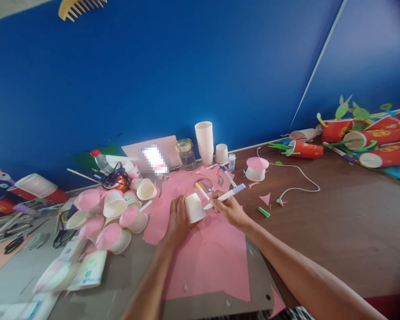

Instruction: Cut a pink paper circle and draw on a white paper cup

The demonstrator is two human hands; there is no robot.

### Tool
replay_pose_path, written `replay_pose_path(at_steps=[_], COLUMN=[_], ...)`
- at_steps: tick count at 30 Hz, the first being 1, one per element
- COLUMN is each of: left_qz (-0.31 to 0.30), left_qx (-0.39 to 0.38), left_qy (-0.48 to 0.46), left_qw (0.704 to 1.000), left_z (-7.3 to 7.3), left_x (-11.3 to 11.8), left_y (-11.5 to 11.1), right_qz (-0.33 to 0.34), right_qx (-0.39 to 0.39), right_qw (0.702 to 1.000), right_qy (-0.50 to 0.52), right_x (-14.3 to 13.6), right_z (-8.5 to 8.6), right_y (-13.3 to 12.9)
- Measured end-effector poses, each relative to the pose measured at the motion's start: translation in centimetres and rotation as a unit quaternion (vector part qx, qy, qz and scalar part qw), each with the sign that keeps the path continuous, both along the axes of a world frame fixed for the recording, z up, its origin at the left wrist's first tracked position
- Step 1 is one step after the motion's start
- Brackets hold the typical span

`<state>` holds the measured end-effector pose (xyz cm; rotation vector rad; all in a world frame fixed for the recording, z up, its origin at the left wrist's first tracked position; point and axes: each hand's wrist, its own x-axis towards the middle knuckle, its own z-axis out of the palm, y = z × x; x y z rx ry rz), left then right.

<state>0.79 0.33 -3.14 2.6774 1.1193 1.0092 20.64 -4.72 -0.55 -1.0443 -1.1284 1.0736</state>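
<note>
A white paper cup (194, 208) is held upside down over the pink paper sheet (206, 266). My left hand (178, 218) is closed on the cup's left side. In my right hand (228, 208) is a white marker with a blue end (231, 193), its tip close to the right side of the cup; whether it touches is too small to tell. A yellow-ended marker (202, 191) lies just beyond the cup, beside scissors (206, 184).
Pink-topped cups (109, 236) crowd the left. At the back stand a tall cup stack (205, 144), a jar (186, 155) and a glowing phone (155, 159). Rightward are a pink-topped cup (256, 170), a green cap (264, 212), a white cable (300, 189) and red cups (386, 153).
</note>
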Motion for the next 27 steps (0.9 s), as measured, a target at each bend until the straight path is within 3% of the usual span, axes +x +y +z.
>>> replay_pose_path(at_steps=[9,27], left_qz=[0.002,0.000], left_qx=[-0.027,0.025], left_qy=[0.005,-0.003], left_qw=[1.000,1.000], left_z=[0.25,-0.41], left_x=[0.09,-0.08], left_y=[-0.22,0.31], right_qz=[-0.026,-0.009], right_qx=[0.020,0.008], right_qw=[0.999,1.000], right_qy=[-0.014,0.011], right_x=[-0.27,-0.25], right_z=[-0.11,-0.07], right_y=[0.26,0.09])
